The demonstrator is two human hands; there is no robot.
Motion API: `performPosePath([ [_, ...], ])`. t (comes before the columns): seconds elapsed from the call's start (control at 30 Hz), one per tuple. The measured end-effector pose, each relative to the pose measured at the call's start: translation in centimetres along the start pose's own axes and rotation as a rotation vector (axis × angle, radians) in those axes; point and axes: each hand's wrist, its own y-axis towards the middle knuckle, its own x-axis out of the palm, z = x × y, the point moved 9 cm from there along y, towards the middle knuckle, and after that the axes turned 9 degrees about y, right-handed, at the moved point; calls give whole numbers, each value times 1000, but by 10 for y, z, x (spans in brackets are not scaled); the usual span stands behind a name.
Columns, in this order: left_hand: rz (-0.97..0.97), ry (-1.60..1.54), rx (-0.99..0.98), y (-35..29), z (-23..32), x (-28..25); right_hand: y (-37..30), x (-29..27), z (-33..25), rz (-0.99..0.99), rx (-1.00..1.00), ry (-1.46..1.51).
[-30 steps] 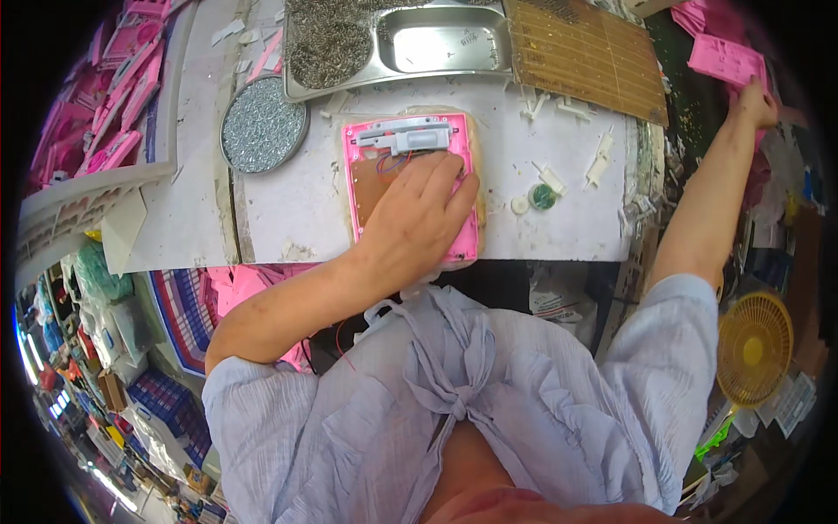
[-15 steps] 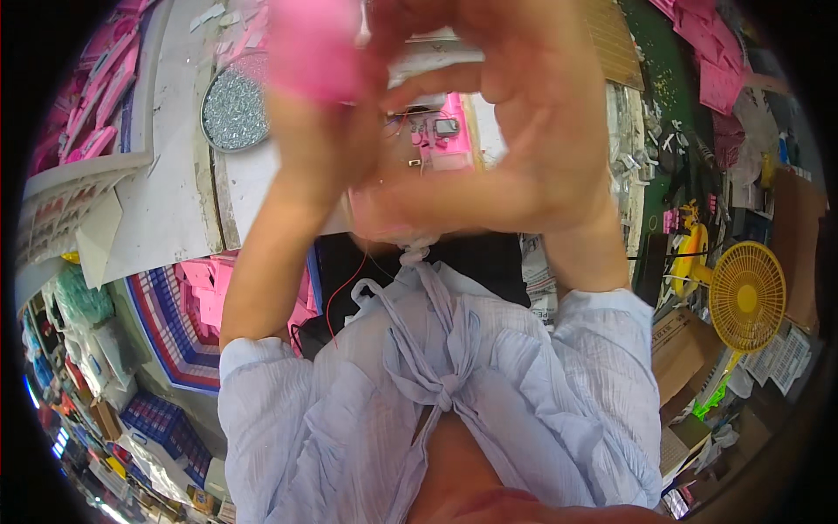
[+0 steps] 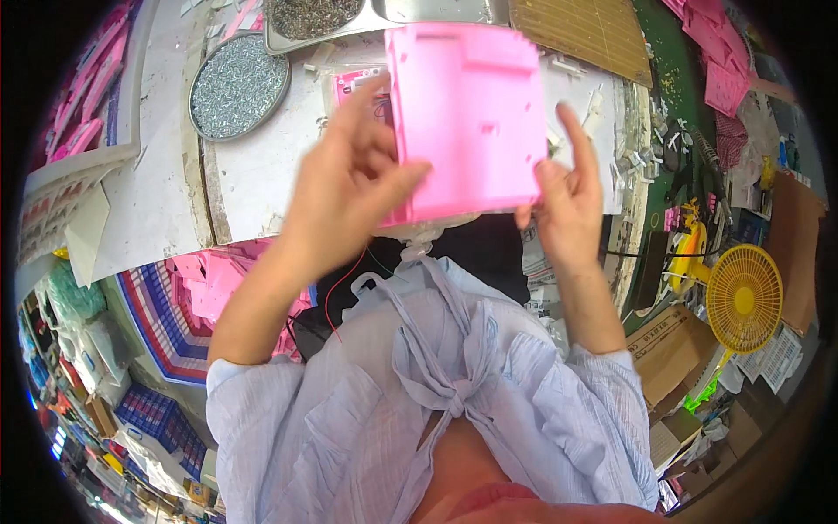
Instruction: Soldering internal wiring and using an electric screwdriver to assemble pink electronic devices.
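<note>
A flat pink plastic casing [image 3: 467, 122], with raised ribs and small holes, is held up over the bench in front of me. My left hand [image 3: 336, 188] grips its left edge, the thumb lying across the face and the other fingers curled at the side. At the lower right edge, my right hand [image 3: 567, 210] pinches the casing with the thumb, while its index finger points up, off the plastic. Partly hidden behind my left fingers lies another pink piece [image 3: 349, 80] on the bench. Thin red wire [image 3: 329, 301] hangs down near my lap.
Left on the white bench [image 3: 249, 179] stands a round tray of small silver screws [image 3: 240, 87]. Behind it are a metal tray of darker small parts [image 3: 305, 19] and a brown board [image 3: 580, 35]. A basket [image 3: 161, 327] holds pink pieces; a yellow fan [image 3: 744, 297] stands right.
My hands have moved apart and lower. The pink casing, blurred at the upper left before, is now spread between both hands in the middle, covering the wired pink part seen on the bench.
</note>
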Motion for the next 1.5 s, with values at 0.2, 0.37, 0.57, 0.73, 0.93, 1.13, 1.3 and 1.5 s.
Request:
performPosePath([
  [0.2,23,515,247,-22,28,3,-36,-62,-22,324,-162,-11],
  [0.37,229,865,623,23,36,0,-14,-87,-32,270,-231,157],
  [0.57,202,899,541,68,23,29,-9,-81,-28,197,-216,192],
  [0.73,138,907,523,76,23,35,-7,-76,-24,252,-197,139],
  [0.93,174,935,733,78,51,14,6,-58,-9,127,-140,213],
  [1.13,-36,-34,-26,19,16,-1,4,6,17,3,51,14],
  [1.3,79,542,90,-4,2,-13,1,17,15,-101,-167,-831],
  [1.5,83,486,32,-7,-12,-19,12,25,21,-212,-87,-744],
])
